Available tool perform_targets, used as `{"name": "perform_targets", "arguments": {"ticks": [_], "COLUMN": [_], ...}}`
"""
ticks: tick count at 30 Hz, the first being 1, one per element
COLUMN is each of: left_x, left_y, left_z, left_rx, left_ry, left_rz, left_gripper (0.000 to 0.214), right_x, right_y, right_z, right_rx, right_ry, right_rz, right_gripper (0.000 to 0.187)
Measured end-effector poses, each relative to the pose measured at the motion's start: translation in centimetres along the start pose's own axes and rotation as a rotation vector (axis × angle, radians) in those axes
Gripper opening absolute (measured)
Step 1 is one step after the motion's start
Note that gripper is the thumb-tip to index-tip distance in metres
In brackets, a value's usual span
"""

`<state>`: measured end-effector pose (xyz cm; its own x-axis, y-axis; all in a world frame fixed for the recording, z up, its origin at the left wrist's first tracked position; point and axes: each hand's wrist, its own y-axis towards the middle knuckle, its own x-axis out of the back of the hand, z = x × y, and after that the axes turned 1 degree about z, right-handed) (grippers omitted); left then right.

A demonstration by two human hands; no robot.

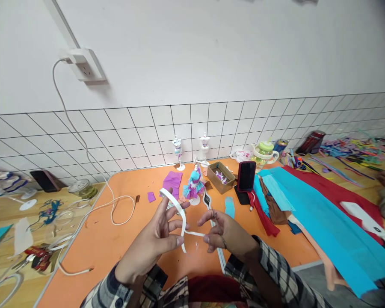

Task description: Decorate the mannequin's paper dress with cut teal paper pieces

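Note:
A narrow white strip (pixel 179 208) curves over the fingers of my left hand (pixel 158 233). My left thumb and fingers pinch it near its lower end. My right hand (pixel 226 233) grips the tip of a thin white piece (pixel 195 233) that runs across to the strip. A slim metallic tool also shows at my right fingers, with a ring near the palm; I cannot make out its kind. Just beyond my hands stands a small dress form (pixel 195 184) in purple and blue crepe-like material. Purple sheets (pixel 172 184) lie beside it.
Two white mini dress forms (pixel 177 152) stand by the wall. A cardboard box (pixel 220 176) of small parts, a phone on a stand (pixel 246 176) and a green-lidded teapot (pixel 265 152) stand behind. Blue sheets (pixel 327 218) cover the right side. A white cable (pixel 114 203) crosses the left.

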<state>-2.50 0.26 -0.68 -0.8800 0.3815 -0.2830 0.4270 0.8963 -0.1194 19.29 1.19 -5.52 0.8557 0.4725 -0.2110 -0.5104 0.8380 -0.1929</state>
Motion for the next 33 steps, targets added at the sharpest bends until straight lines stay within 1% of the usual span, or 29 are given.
{"name": "perform_targets", "arguments": {"ticks": [1,3,4,5,6,7,8,9,10,11,13,15,20,27,29,33], "left_x": [0.0,-0.1,-0.2,-0.4,-0.6,-0.9,-1.1,-1.4,-1.7,-1.9,-2.4,-2.6,-2.8,-3.1,-3.1,-3.2], "left_y": [-0.1,-0.2,-0.2,-0.2,-0.1,-0.1,0.0,0.1,0.1,0.2,0.2,0.0,-0.5,-0.6,-0.6,-0.6], "left_z": [-0.1,-0.2,-0.2,-0.3,-0.3,-0.3,-0.3,-0.3,-0.3,-0.3,-0.3,-0.4,-0.4,-0.3,-0.3,-0.1], "left_rx": [-0.004,-0.015,-0.019,-0.024,-0.028,-0.031,-0.031,-0.031,-0.028,-0.025,-0.02,-0.022,-0.032,-0.035,-0.022,0.022], "left_ry": [0.014,0.05,0.068,0.084,0.097,0.108,0.119,0.131,0.143,0.156,0.182,0.21,0.279,0.309,0.309,0.31], "left_rz": [-0.016,-0.06,-0.081,-0.1,-0.114,-0.123,-0.127,-0.126,-0.12,-0.109,-0.085,-0.08,-0.101,-0.065,-0.055,-0.068], "left_gripper": [0.107,0.107,0.107,0.108,0.108,0.108,0.109,0.109,0.109,0.109,0.11,0.111,0.11,0.11,0.11,0.114], "right_x": [0.6,1.6,1.9,2.0,1.8,1.5,0.9,0.3,-0.4,-1.0,-2.0,-2.5,-2.5,-2.9,-3.2,-3.7], "right_y": [0.0,-0.2,-0.5,-1.0,-1.6,-2.2,-2.7,-3.2,-3.4,-3.5,-3.2,-2.7,-2.1,-2.0,-1.9,-1.7], "right_z": [-0.1,0.2,0.5,1.0,1.5,2.0,2.5,2.9,3.1,3.2,3.2,2.9,2.2,1.8,1.6,0.6], "right_rx": [0.031,0.144,0.202,0.243,0.241,0.201,0.138,0.059,-0.022,-0.089,-0.138,-0.13,-0.14,-0.146,-0.125,-0.031], "right_ry": [-0.13,-0.406,-0.517,-0.583,-0.594,-0.556,-0.483,-0.428,-0.427,-0.457,-0.545,-0.59,-0.55,-0.565,-0.559,-0.595], "right_rz": [-0.072,-0.282,-0.378,-0.441,-0.422,-0.275,-0.021,0.199,0.338,0.398,0.39,0.375,0.431,0.382,0.341,0.191], "right_gripper": [0.041,0.038,0.039,0.041,0.042,0.04,0.042,0.047,0.049,0.048,0.045,0.045,0.051,0.05,0.046,0.04]}}
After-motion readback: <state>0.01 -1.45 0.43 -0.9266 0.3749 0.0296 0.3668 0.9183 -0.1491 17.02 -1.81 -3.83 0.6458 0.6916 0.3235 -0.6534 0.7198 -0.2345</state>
